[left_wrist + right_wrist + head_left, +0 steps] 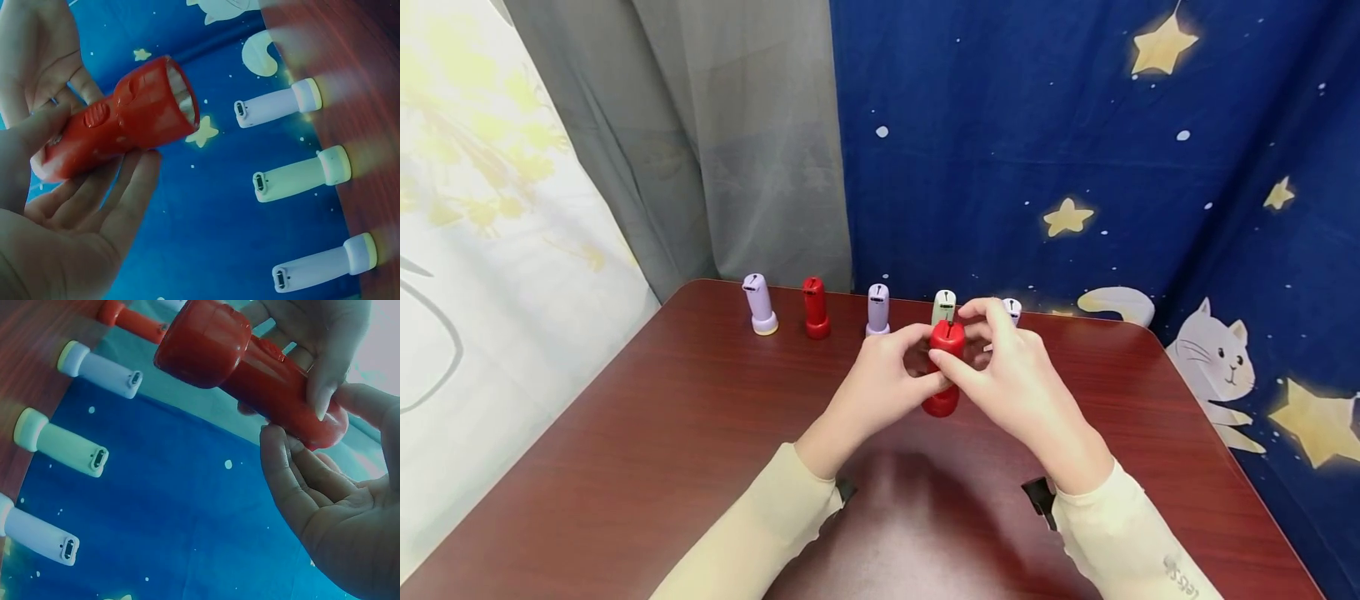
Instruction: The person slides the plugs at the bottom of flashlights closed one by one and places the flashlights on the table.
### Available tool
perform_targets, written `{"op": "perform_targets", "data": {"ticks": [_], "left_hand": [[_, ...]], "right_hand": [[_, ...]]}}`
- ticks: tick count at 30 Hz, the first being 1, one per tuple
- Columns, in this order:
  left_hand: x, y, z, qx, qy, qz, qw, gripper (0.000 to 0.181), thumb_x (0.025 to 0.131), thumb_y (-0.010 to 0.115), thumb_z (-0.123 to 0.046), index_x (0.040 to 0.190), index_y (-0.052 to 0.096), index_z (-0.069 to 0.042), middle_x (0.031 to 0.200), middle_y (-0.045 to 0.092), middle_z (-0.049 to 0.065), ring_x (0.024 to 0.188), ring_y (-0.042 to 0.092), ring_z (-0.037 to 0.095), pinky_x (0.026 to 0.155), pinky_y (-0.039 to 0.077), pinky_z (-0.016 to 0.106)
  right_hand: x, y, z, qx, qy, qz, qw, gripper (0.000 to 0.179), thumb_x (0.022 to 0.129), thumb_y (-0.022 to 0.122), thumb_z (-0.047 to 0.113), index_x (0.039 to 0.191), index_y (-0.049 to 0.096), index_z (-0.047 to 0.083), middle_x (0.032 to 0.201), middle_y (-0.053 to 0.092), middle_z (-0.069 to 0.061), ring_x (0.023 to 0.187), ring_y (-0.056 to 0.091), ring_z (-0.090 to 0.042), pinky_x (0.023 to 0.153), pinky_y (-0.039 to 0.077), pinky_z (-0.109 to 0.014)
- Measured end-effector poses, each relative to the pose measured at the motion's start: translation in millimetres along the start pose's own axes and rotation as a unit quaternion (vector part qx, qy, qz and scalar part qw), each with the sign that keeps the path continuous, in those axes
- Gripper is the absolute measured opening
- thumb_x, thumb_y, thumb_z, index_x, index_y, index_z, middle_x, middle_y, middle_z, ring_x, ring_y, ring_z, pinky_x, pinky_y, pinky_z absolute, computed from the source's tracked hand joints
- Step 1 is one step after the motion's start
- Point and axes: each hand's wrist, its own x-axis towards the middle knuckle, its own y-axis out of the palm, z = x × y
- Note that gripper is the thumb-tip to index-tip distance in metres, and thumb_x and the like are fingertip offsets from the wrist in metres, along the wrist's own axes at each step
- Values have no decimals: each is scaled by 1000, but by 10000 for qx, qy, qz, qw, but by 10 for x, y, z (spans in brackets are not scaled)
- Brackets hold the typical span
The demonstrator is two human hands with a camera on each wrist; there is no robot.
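Observation:
Both hands hold a red flashlight (950, 337) above the table, its lens end down and its tail end up. My left hand (880, 375) grips it from the left, with the thumb near the tail and the fingers along the body. My right hand (1018, 379) pinches the tail end from the right between thumb and fingertips. In the left wrist view, the red flashlight (150, 103) shows its ribbed switch and clear lens. The right wrist view shows the smooth red head (203, 344) and the rounded tail.
A row of flashlights stands head down along the table's (700, 417) far edge: lavender (760, 304), red (816, 308), lavender (877, 308), pale green (943, 302) and lavender (1012, 308). My hands partly hide the right ones. Behind hang grey (760, 125) and blue starry curtains (985, 167).

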Motion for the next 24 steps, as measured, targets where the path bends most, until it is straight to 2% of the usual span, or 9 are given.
{"op": "perform_targets", "data": {"ticks": [7, 9, 13, 19, 24], "left_hand": [[-87, -11, -143, 270, 304, -318, 9987, 40, 86, 86, -11, 124, 73, -9, 106, 81, 4, 80, 78, 12, 77, 65, 25], [-100, -10, -180, 483, 479, -362, 9970, 40, 85, 87, -12, 123, 73, -9, 105, 81, 4, 80, 77, 12, 77, 64, 25], [-124, -4, -233, 830, 736, -479, 9927, 41, 84, 89, -14, 122, 74, -10, 104, 81, 2, 80, 75, 11, 77, 64, 25], [-201, -23, -252, 867, 629, -488, 9931, 44, 84, 91, -17, 124, 73, -9, 106, 81, 3, 83, 77, 11, 79, 65, 28], [-217, -68, -221, 856, 500, -626, 9931, 45, 83, 92, -16, 123, 74, -8, 104, 81, 4, 86, 77, 15, 79, 67, 33]], "right_hand": [[-123, -81, 56, 333, 379, -68, 9987, 45, 91, 85, 30, 121, 56, 13, 92, 80, 3, 76, 68, -14, 72, 57, -25], [-154, -113, 62, 501, 470, -29, 9976, 47, 91, 86, 31, 124, 57, 14, 96, 81, 4, 78, 69, -14, 71, 56, -22], [-206, -168, 53, 915, 737, 217, 9928, 51, 92, 85, 34, 132, 60, 16, 112, 81, 3, 88, 73, -14, 79, 59, -22], [-268, -171, 60, 1052, 1128, 527, 9866, 45, 96, 79, 42, 134, 65, 23, 123, 79, 2, 99, 74, -14, 88, 60, -26], [-265, -132, 69, 1339, 1231, 786, 9802, 43, 99, 75, 40, 136, 64, 21, 131, 75, -1, 96, 77, -13, 88, 61, -34]]}}
